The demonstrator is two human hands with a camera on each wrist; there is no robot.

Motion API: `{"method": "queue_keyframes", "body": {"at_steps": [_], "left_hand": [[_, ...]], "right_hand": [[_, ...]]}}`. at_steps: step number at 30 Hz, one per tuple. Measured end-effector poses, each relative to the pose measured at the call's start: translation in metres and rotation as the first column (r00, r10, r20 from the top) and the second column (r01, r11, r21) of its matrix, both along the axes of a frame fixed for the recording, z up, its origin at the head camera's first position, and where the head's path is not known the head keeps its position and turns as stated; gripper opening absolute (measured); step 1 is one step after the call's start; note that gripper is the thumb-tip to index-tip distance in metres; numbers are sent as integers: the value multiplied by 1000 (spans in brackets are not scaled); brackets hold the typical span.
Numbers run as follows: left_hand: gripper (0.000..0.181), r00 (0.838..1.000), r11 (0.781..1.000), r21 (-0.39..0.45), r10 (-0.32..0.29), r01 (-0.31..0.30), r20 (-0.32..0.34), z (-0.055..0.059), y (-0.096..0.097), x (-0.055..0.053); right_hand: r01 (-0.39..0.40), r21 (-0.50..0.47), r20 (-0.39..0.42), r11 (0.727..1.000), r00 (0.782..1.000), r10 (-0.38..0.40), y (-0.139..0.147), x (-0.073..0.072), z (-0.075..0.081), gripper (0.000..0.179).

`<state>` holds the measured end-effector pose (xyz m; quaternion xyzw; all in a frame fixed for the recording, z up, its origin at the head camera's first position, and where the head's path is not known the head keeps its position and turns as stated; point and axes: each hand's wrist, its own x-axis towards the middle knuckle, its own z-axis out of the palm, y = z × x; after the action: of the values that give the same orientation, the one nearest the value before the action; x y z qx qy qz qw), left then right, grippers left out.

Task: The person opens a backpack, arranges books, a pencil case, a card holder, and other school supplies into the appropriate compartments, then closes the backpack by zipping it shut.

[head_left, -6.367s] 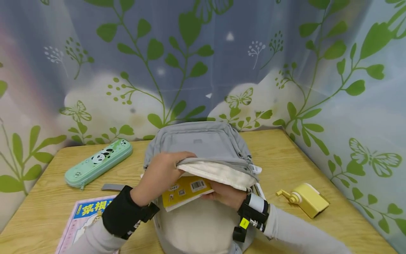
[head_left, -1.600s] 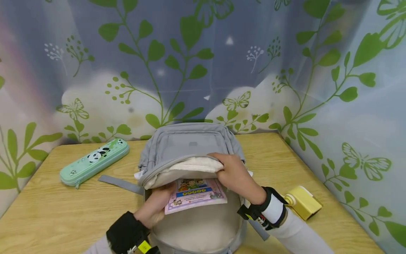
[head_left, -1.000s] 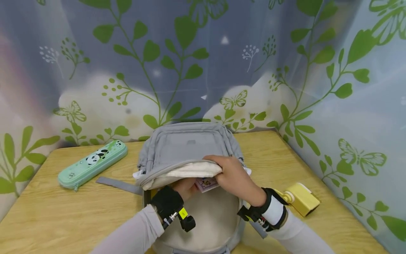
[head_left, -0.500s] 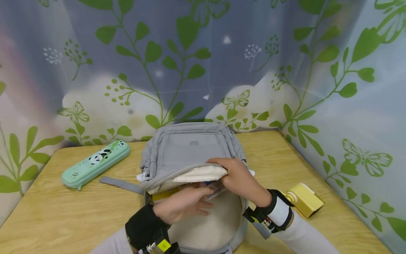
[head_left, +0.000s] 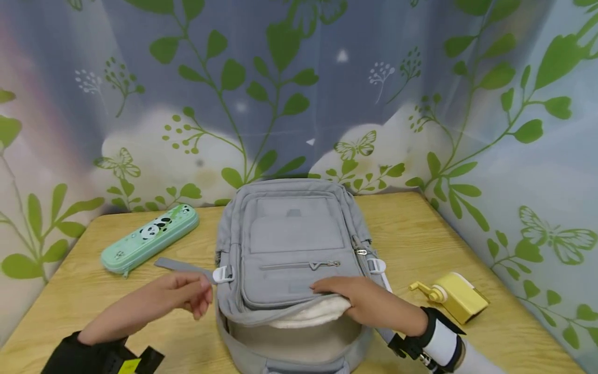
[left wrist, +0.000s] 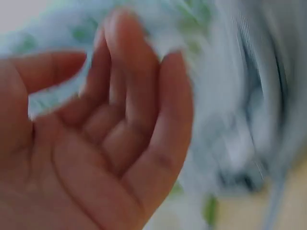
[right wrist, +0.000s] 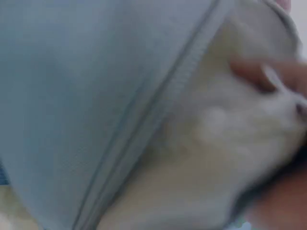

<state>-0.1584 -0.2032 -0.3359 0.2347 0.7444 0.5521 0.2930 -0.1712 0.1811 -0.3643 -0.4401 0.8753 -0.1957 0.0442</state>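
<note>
A grey backpack point(head_left: 294, 228) lies on the wooden table, its main compartment unzipped at the near end. My right hand point(head_left: 362, 298) grips the edge of the front flap at the right, thumb on top and fingers under the cream lining point(head_left: 313, 313). In the right wrist view, blurred fingers point(right wrist: 276, 76) show against the pale lining beside the zipper edge. Left of the bag, near a white strap buckle point(head_left: 223, 274), my left hand point(head_left: 175, 296) hovers with loosely bent fingers and holds nothing. The lowered flap hides the books inside.
A green panda pencil case point(head_left: 149, 239) lies at the back left, a loose grey strap point(head_left: 182, 266) between it and the bag. To the right stands a yellow crank pencil sharpener point(head_left: 458, 296). A patterned curtain point(head_left: 299, 104) borders the table behind.
The pink book, first on the table at left, went into the bag in my left hand. That hand has come out empty and moved left; my right hand has lowered the flap.
</note>
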Motion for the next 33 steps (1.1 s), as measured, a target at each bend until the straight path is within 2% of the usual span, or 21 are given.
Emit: {"method": "queue_keyframes", "body": {"at_steps": [1, 2, 4, 6, 7, 8, 9, 10, 13, 15, 18, 20, 22, 24, 26, 29, 31, 33], "left_hand": [[40, 996, 993, -69, 90, -92, -20, -7, -7, -6], [38, 983, 973, -143, 176, -183, -58, -14, -11, -11], [33, 940, 907, -259, 295, -332, -170, -31, -16, -23], [28, 896, 845, -325, 341, -425, -286, -47, -13, -33], [26, 877, 823, -341, 346, -454, -334, -54, -11, -38], [26, 864, 813, -343, 343, -470, -369, -61, -7, -43], [29, 860, 817, -335, 335, -469, -385, -67, -4, -47], [32, 861, 826, -324, 329, -462, -388, -72, -1, -51], [40, 875, 852, -289, 326, -436, -359, -83, 8, -58], [41, 876, 858, -274, 334, -435, -347, -89, 11, -59], [42, 867, 855, -254, 353, -451, -351, -92, 15, -63], [40, 850, 844, -251, 362, -473, -384, -94, 15, -64], [33, 828, 829, -265, 353, -493, -436, -96, 16, -63], [21, 792, 806, -291, 318, -515, -522, -97, 16, -60], [6, 753, 779, -339, 245, -528, -610, -97, 17, -56], [10, 713, 744, -409, 128, -528, -689, -91, 16, -46], [13, 701, 722, -454, 61, -522, -710, -85, 16, -39], [12, 707, 706, -489, 25, -513, -706, -79, 15, -30]], "right_hand": [[-52, 46, 36, 998, 998, 50, 3, 1, -1, 52], [-101, 90, 74, 991, 993, 95, 6, 1, -1, 52], [-181, 150, 205, 972, 968, 148, 10, 0, 3, 58], [-198, 191, 350, 962, 929, 121, 11, -3, 14, 63], [-180, 205, 397, 962, 914, 86, 9, -6, 20, 64], [-159, 214, 421, 964, 905, 56, 5, -11, 26, 64], [-130, 222, 433, 966, 901, 22, -1, -15, 32, 62], [-102, 233, 423, 967, 906, -6, -8, -21, 37, 60], [-67, 259, 323, 964, 946, -21, -36, -39, 43, 56], [-69, 306, 235, 950, 972, -5, -55, -52, 43, 56], [-55, 397, 123, 916, 992, 6, -77, -73, 39, 62], [-22, 450, 88, 893, 996, -21, -87, -84, 34, 67], [3, 477, 92, 879, 994, -53, -92, -92, 28, 72], [20, 489, 111, 872, 990, -86, -95, -95, 23, 76], [30, 491, 122, 871, 987, -103, -95, -97, 19, 80], [41, 492, 112, 869, 988, -110, -95, -97, 14, 82], [47, 496, 95, 867, 990, -108, -95, -96, 12, 82], [55, 502, 84, 863, 990, -112, -95, -96, 11, 82]]}}
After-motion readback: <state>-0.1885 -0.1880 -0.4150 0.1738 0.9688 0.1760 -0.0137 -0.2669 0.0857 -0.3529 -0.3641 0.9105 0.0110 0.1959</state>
